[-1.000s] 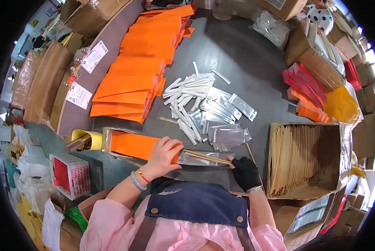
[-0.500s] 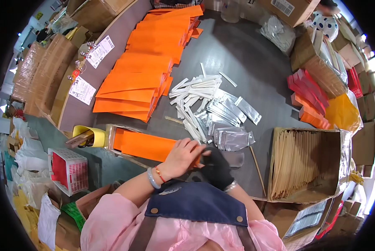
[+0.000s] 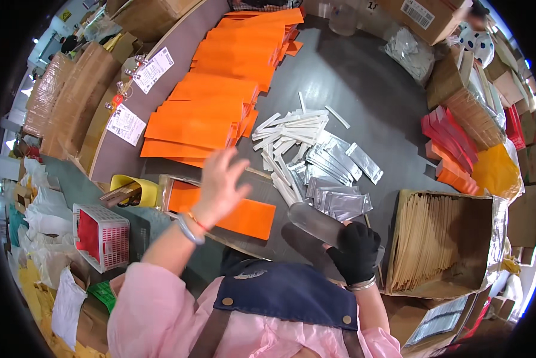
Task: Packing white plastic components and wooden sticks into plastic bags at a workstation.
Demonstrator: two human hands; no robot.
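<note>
My left hand (image 3: 220, 182) is lifted above the table with its fingers spread and holds nothing. It hovers over an orange envelope (image 3: 250, 218) lying in a shallow tray (image 3: 166, 190), near a pile of white sticks (image 3: 286, 143) and silver packets (image 3: 339, 200). My right hand (image 3: 356, 252), in a black glove, grips a blurred clear plastic sleeve (image 3: 312, 222) just in front of my chest.
Rows of orange envelopes (image 3: 220, 101) cover the left of the grey table. An open cardboard box of tan envelopes (image 3: 435, 244) stands at the right, with red and orange packs (image 3: 453, 149) behind it. A red-and-white basket (image 3: 100, 235) and a yellow tape roll (image 3: 133, 188) sit at the left.
Both hands were together over the orange envelope in the tray. Now my left hand has risen and spread open, and my right hand has moved right with the clear sleeve.
</note>
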